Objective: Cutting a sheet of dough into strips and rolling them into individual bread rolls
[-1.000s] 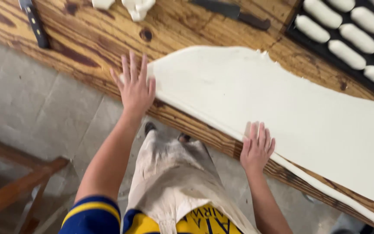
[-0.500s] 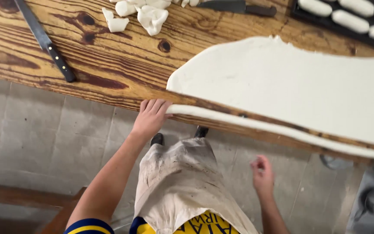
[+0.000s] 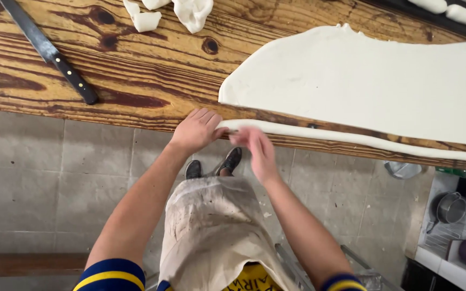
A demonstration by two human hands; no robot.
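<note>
Both hands work at the near edge of the wooden bench point(image 3: 136, 81), where a long thin strip of dough point(image 3: 362, 139) lies along the rim, running off to the right. The left hand point(image 3: 196, 130) rests on the bench edge with its fingers laid together, their tips touching the strip's left end. The right hand point(image 3: 257, 148) is just beside it, blurred, its fingers against the same end of the strip; whether it pinches the dough or only presses on it I cannot tell. One wide flat sheet of dough point(image 3: 362, 91) lies just behind the strip, parted from it by a narrow line of bare wood. To the left the bench top is open as far as one black-handled knife point(image 3: 49, 51), lying slantwise and well apart from the hands. At least three small dough scraps point(image 3: 190, 11) sit at the far edge, partly cut off by the frame. A dark tray point(image 3: 459, 19) with pale dough pieces shows at the far right corner. Below the edge are the tiled floor point(image 3: 39, 183), the person's apron point(image 3: 217, 231) and two dark shoes point(image 3: 232, 159).
</note>
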